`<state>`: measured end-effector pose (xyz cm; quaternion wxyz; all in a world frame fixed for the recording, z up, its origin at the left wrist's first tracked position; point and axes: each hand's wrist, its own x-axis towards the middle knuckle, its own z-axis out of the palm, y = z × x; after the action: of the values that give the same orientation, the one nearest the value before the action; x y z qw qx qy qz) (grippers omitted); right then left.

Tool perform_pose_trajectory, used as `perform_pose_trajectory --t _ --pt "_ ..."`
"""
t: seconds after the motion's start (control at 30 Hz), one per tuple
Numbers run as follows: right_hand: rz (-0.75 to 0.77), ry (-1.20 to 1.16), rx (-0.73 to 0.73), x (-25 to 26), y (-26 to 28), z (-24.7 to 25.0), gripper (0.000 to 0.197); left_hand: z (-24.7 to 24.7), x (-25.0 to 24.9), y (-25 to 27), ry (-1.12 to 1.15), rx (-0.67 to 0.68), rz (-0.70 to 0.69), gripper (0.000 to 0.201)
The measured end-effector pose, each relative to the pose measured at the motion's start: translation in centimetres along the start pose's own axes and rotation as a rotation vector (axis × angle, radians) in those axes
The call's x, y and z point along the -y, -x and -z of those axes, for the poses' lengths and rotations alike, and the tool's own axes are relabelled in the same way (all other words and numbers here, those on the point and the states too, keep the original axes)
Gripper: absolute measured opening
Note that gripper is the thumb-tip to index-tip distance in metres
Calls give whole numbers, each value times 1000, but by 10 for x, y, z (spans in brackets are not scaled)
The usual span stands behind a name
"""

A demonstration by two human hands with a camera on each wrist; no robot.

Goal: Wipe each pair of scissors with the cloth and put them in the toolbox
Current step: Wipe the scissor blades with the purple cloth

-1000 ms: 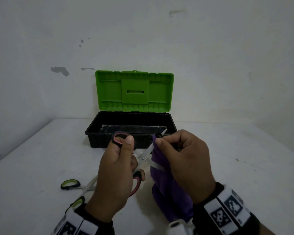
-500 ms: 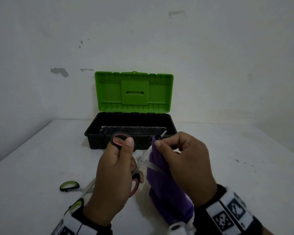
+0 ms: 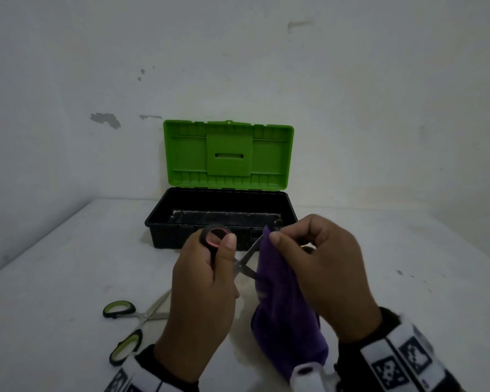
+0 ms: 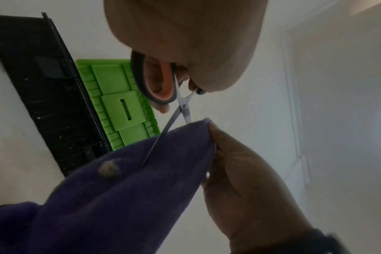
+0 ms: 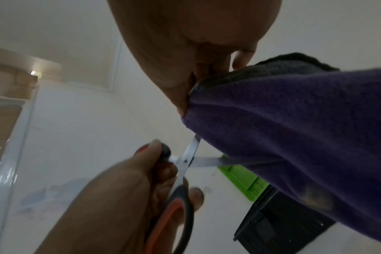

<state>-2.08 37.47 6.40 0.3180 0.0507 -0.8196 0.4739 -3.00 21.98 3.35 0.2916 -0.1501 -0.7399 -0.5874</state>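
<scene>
My left hand (image 3: 207, 281) grips the black-and-red handles of a pair of scissors (image 3: 245, 264) held above the table, blades spread apart. My right hand (image 3: 317, 267) pinches a purple cloth (image 3: 286, 312) around the upper blade; the cloth hangs down to the table. In the left wrist view the scissors (image 4: 180, 106) cross just above the cloth (image 4: 120, 197); one blade tip lies against the fabric. In the right wrist view both blades (image 5: 196, 158) run into the cloth (image 5: 294, 137). The toolbox (image 3: 221, 219), black with an upright green lid (image 3: 228, 155), stands open behind my hands.
A second pair of scissors (image 3: 133, 326) with green-and-black handles lies open on the white table (image 3: 68, 264) at my left wrist. The toolbox stands against a white wall. Bare table surface stretches to the right.
My right hand has slid the cloth slightly along the blade, and the cloth has shifted a little. The left hand holds the scissors in nearly the same place.
</scene>
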Motion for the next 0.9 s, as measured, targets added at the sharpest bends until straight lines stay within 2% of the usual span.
perform_pose_trajectory --t 0.13,0.33,0.47,0.53,0.63,0.8,0.9 --pt "68 53 35 -1 10 -16 15 -4 6 1 -127 -12 -139 24" --pt "-42 -26 -22 -9 3 -20 13 -6 5 4 -254 -17 -290 23" --pt "-19 -36 46 -2 11 -22 14 -2 5 3 -282 -5 -374 30" --pt "-31 -62 3 -4 8 -22 15 -1 5 4 -290 -6 -413 27" --pt "-85 -126 -78 -12 -2 -19 15 -1 5 5 -314 0 -454 25" --pt "-63 -131 -25 -7 4 -19 13 1 7 6 -299 -11 -458 33" --pt "-114 -161 -71 -15 -5 -19 16 1 9 6 -281 -5 -438 28"
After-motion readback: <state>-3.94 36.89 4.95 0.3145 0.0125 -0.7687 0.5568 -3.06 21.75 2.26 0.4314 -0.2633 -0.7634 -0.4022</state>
